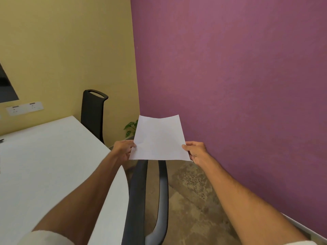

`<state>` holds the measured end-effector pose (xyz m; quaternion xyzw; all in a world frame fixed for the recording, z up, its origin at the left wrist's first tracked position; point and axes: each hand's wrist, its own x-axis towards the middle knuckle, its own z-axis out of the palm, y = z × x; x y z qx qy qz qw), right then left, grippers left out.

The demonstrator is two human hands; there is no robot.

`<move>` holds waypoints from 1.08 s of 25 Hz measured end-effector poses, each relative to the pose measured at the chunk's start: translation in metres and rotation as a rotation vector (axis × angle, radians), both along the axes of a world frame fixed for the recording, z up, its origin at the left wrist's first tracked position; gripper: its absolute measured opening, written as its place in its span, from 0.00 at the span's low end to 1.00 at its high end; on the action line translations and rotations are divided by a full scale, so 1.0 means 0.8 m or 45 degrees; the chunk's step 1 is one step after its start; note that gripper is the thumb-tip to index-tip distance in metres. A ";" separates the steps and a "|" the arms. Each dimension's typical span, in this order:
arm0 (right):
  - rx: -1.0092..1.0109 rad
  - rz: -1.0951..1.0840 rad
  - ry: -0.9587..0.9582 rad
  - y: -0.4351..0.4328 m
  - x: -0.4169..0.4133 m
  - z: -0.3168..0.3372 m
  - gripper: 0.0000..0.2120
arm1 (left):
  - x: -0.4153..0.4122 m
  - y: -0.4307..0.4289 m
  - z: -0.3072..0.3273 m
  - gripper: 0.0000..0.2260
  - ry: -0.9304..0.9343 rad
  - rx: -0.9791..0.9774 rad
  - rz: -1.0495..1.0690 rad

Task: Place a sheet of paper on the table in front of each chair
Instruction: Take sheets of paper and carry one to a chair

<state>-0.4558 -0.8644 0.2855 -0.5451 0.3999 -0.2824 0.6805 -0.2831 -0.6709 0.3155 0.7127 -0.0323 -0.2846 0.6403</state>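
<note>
Both hands – left hand [123, 149], right hand [195, 151] – pinch one sheet of paper [159, 138] by its side edges, midair; next, I'd guess, swing left of the fingers [131, 145] onto the counter [53, 156] by the near chair [138, 191].

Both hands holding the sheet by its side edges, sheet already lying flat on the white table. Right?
Not quite. In the head view the left hand and right hand do hold the sheet by its side edges, but it is in the air, beyond the white table, above a chair.

Left of the left hand [123, 150], the white table [53, 156] is lying open; a dark chair back [141, 191] is standing below both hands, another chair [92, 112] beyond.
</note>
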 end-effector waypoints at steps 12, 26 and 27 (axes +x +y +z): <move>0.015 0.356 0.033 -0.197 0.181 -0.027 0.11 | 0.112 -0.149 -0.029 0.12 0.052 0.003 0.299; 0.096 0.743 0.013 -0.356 0.416 -0.029 0.14 | 0.248 -0.279 -0.034 0.12 0.025 0.000 0.713; 0.098 0.763 0.015 -0.362 0.440 -0.030 0.14 | 0.267 -0.284 -0.036 0.12 0.026 -0.010 0.731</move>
